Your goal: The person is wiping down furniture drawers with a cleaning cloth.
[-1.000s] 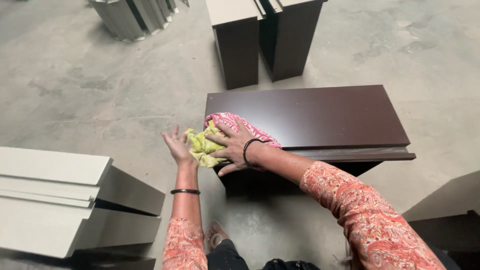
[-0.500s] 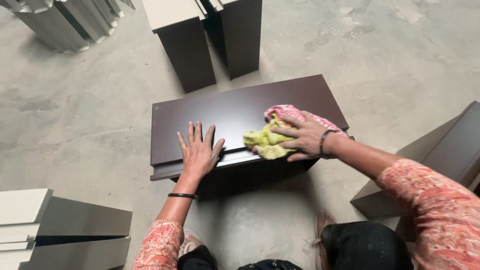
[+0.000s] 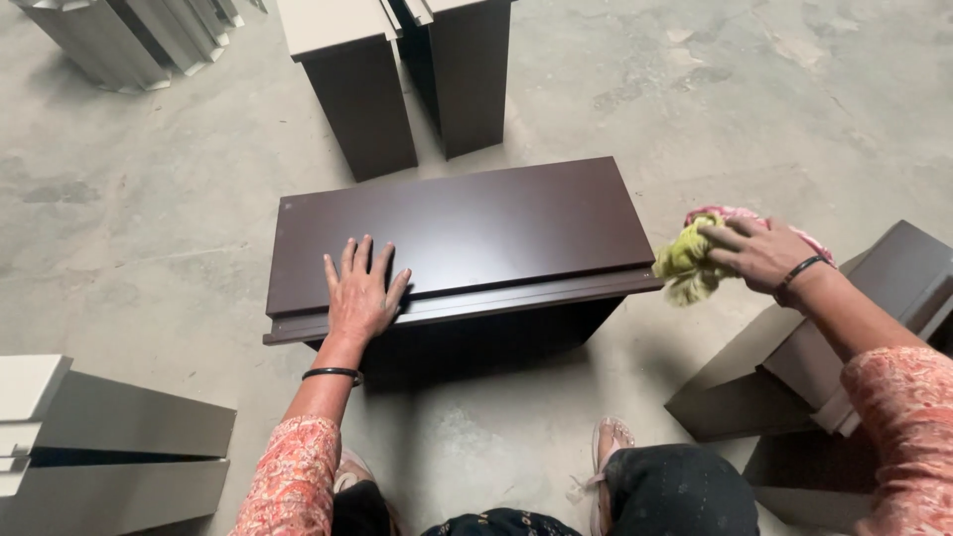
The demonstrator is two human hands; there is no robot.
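A dark brown panel-topped box (image 3: pixel 467 223) lies on the concrete floor in front of me. My left hand (image 3: pixel 361 290) rests flat on its near left part, fingers spread, holding nothing. My right hand (image 3: pixel 759 253) is off the box's right end, closed on a bunched yellow-green and pink cloth (image 3: pixel 690 263) that hangs just past the panel's right corner. Both arms wear orange patterned sleeves and a dark bangle.
Two upright dark boxes (image 3: pixel 407 79) stand behind the panel. Grey stacked pieces (image 3: pixel 109 447) lie at the lower left, more brown boxes (image 3: pixel 824 347) at the right, leaning grey panels (image 3: pixel 129 40) at the top left. My sandalled feet are below.
My right hand carried the cloth across the panel from left to right and off its right end. My left hand came to rest flat on the panel's near left part.
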